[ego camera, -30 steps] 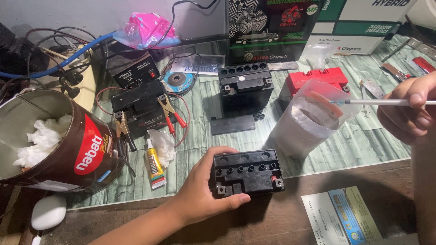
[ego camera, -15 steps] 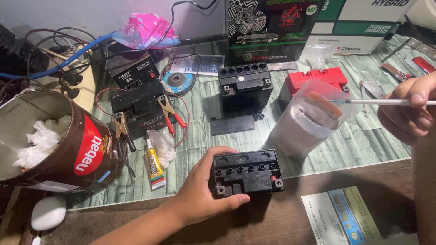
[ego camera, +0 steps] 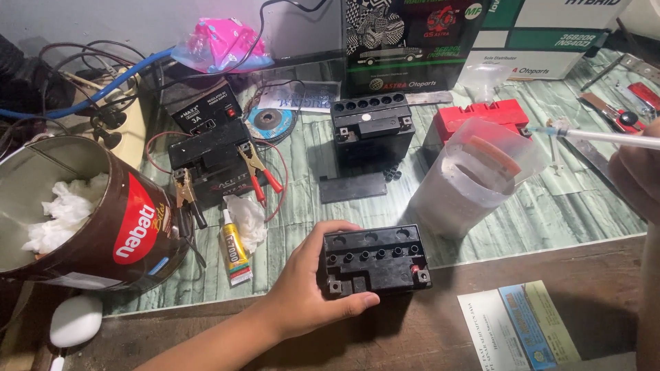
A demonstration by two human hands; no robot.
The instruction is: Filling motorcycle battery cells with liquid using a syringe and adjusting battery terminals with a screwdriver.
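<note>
The left hand (ego camera: 306,295) lay curled around the near left corner of a small black battery (ego camera: 375,260), fingers over its top edge and thumb along the front face, holding it steady on the brown wooden strip at the front of the bench. The battery looked like a dense, rigid block: probably heavy for its size, stiff-walled and not slippery, best gripped by its flat sides rather than by the top. Its top carried a row of six open filler holes and two metal terminals at the front corners, so it would need to stay level and its top untouched.

The right hand (ego camera: 636,180), off to the far right of the battery, was only partly in view; it was closed around a thin clear syringe (ego camera: 584,135) whose tip pointed left, over a cloudy plastic jug (ego camera: 471,180) that stood just beyond the battery. How tightly those fingers were shut could not be made out.

Farther from the left hand stood a second black battery (ego camera: 371,130) with its cover strip (ego camera: 353,187) lying in front of it, and a red cap strip (ego camera: 481,115) behind the jug. To the left sat a small glue tube (ego camera: 235,249), clamps (ego camera: 258,168) clipped to a charger, and a brown tin (ego camera: 89,220) stuffed with white tissue.
</note>
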